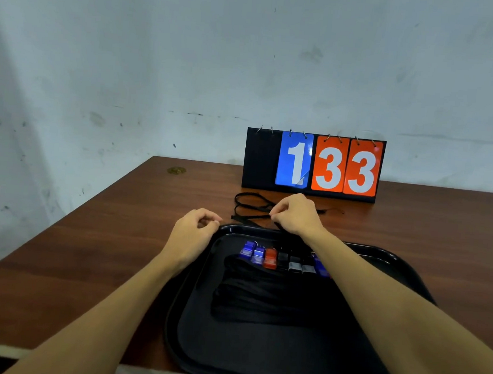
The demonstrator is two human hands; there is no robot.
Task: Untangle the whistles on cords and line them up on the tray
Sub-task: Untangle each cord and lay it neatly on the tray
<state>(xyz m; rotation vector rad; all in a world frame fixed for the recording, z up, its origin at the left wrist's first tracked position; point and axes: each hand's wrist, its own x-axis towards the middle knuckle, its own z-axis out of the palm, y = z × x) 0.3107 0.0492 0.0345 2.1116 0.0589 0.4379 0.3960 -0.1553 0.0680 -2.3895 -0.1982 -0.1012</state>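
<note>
A loose black cord (pixel 251 208) lies on the table (pixel 87 248) just beyond the black tray (pixel 187 329); the right hand (pixel 296 216) pinches it between fingertips, while the left hand (pixel 194 233), loosely curled and holding nothing, hovers at the tray's far-left corner; inside the tray, seven whistles (pixel 281 259) line up in a row: three blue, one red, three black or grey, with their cords bundled nearer the camera.

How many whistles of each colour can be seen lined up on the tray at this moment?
Blue whistles: 3 (two at the left end of the row, one at the right end beside the forearm)
Red whistle: 1
Black whistles: 3
Total on the tray: 7 visible; the right forearm may hide more.
</note>
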